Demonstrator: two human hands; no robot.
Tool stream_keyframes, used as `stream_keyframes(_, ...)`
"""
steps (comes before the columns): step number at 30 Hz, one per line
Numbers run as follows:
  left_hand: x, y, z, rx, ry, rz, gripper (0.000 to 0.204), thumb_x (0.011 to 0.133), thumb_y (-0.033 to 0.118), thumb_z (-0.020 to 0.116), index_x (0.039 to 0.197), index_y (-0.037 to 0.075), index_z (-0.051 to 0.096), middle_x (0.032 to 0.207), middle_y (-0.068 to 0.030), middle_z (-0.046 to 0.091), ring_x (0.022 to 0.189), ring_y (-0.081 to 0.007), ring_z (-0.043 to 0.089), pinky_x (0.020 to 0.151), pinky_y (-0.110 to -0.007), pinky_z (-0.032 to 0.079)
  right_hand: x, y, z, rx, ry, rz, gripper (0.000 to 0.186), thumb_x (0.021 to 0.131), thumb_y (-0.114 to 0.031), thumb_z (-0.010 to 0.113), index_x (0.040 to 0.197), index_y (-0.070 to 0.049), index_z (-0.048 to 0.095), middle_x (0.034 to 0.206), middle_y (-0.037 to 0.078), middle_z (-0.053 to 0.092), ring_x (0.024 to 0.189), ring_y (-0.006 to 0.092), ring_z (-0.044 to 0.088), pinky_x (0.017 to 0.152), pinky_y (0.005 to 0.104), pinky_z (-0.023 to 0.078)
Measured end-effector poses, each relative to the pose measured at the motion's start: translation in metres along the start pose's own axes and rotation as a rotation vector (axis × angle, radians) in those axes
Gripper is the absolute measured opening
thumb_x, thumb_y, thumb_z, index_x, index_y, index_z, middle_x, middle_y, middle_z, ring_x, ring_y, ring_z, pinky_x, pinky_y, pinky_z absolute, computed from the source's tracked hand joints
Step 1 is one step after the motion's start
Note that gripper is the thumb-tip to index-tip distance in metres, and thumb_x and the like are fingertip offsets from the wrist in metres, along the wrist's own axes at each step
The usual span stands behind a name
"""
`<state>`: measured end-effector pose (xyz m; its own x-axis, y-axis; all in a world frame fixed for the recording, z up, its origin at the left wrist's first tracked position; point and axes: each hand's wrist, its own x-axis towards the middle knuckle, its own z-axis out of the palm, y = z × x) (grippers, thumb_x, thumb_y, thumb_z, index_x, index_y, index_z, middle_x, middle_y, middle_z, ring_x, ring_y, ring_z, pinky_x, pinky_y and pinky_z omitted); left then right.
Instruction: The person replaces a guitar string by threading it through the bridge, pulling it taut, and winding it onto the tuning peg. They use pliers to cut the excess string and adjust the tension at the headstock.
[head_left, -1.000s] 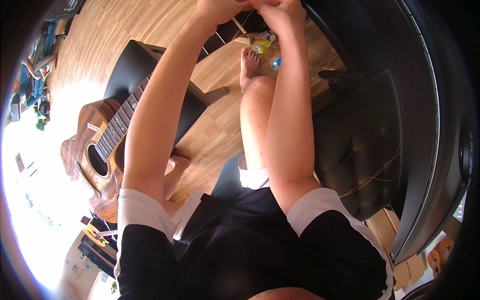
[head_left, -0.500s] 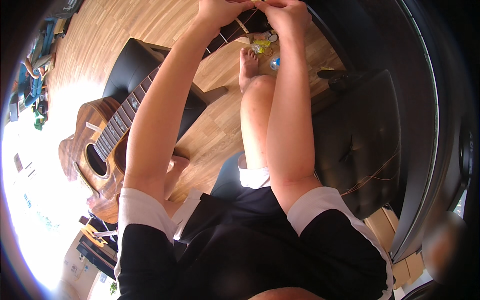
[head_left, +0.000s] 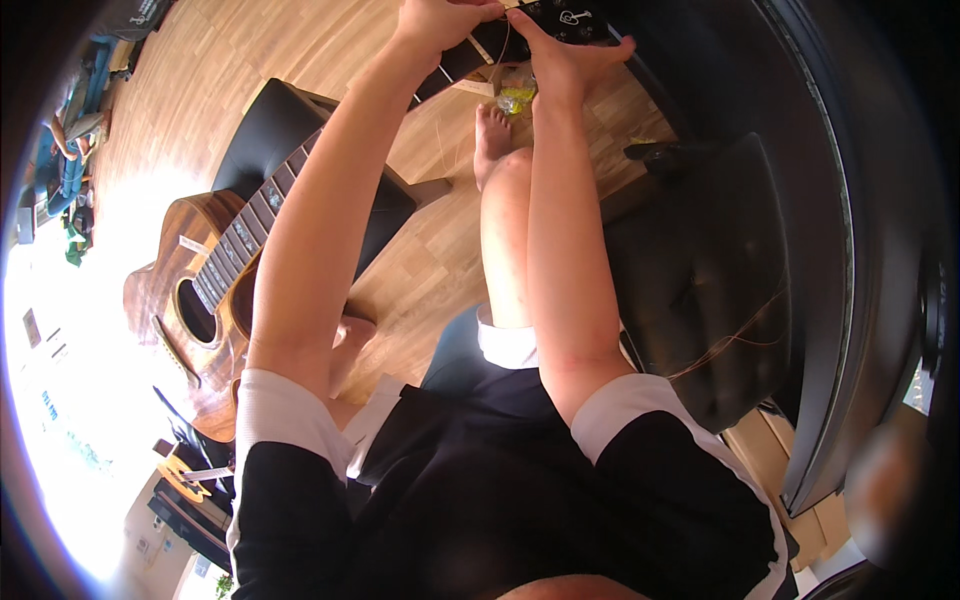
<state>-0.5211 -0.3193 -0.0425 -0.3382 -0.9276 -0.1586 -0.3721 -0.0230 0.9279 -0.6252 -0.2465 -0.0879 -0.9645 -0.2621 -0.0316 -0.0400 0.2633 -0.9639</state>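
An acoustic guitar with a brown wooden body [head_left: 180,270] leans at the left, its neck running up and away across a black stool to a dark headstock [head_left: 575,18] at the top edge. Beside the headstock end of the neck, my left hand [head_left: 440,25] is closed, thumb and fingertips pinched around a thin guitar string [head_left: 504,45]. My right hand [head_left: 562,65] is at the headstock, open, with its thumb pointing toward the left hand and its fingers spread to the right. Whether the right thumb touches the string, I cannot tell.
The black padded stool [head_left: 265,135] supports the guitar neck. Loose copper-coloured strings [head_left: 735,342] lie over a dark padded seat [head_left: 690,290] at right. Yellow-and-clear packaging [head_left: 516,98] is on the wooden floor by my foot. A second guitar [head_left: 185,478] stands at lower left.
My right hand has opened from a pinch beside the left hand, spreading its fingers to the right and uncovering the headstock. My left hand stays almost where it was.
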Motion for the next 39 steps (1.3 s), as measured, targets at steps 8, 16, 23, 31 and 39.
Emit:
stream_keyframes(8, -0.001, -0.003, -0.014, -0.046, -0.054, -0.187, 0.022, 0.082, 0.019, 0.079, 0.098, 0.004, 0.076, 0.085, -0.0089, 0.071, 0.069, -0.0167, 0.068, 0.059, -0.031, 0.059, -0.031, -0.036, -0.014, 0.780, -0.309, 0.656, 0.086, 0.065, 0.001, 0.086, 0.135, -0.002, 0.036, 0.113, 0.012, 0.061, 0.094, 0.0258, 0.067, 0.080, 0.0322, 0.059)
stream_keyframes(16, 0.003, 0.020, -0.013, 0.201, -0.041, -0.119, 0.017, 0.077, 0.016, 0.079, 0.085, 0.001, 0.078, 0.070, -0.0086, 0.071, 0.058, -0.0147, 0.063, 0.054, -0.027, 0.052, -0.030, -0.018, -0.003, 1.053, -0.387, 0.923, 0.053, 0.068, 0.001, 0.084, 0.114, -0.006, 0.058, 0.103, 0.006, 0.065, 0.093, 0.0192, 0.066, 0.080, 0.0339, 0.060)
stream_keyframes(23, 0.027, 0.031, -0.022, 0.492, -0.211, 0.206, 0.011, 0.077, 0.009, 0.074, 0.084, 0.003, 0.078, 0.067, -0.0121, 0.070, 0.058, -0.0182, 0.067, 0.054, -0.033, 0.054, -0.032, -0.021, 0.001, 0.965, -0.407, 0.788, 0.062, 0.069, 0.000, 0.084, 0.121, -0.005, 0.051, 0.106, 0.007, 0.065, 0.097, 0.0197, 0.066, 0.082, 0.0349, 0.059)
stream_keyframes(31, 0.014, 0.024, -0.019, 0.479, -0.169, 0.302, 0.012, 0.085, 0.009, 0.069, 0.090, 0.004, 0.078, 0.072, -0.0139, 0.072, 0.062, -0.0183, 0.067, 0.061, -0.033, 0.055, -0.028, -0.015, 0.006, 0.954, -0.382, 0.872, 0.070, 0.067, 0.006, 0.082, 0.126, -0.002, 0.046, 0.115, 0.010, 0.061, 0.098, 0.0207, 0.066, 0.084, 0.0347, 0.058)
stream_keyframes(39, 0.036, -0.026, -0.017, -0.348, -0.268, -0.342, 0.021, 0.086, 0.016, 0.072, 0.105, 0.008, 0.075, 0.097, -0.0053, 0.071, 0.086, -0.0195, 0.064, 0.073, -0.033, 0.051, -0.026, -0.014, 0.008, 1.017, -0.397, 0.862, 0.068, 0.066, 0.009, 0.081, 0.124, -0.003, 0.048, 0.114, 0.009, 0.060, 0.101, 0.0211, 0.064, 0.083, 0.0339, 0.058)
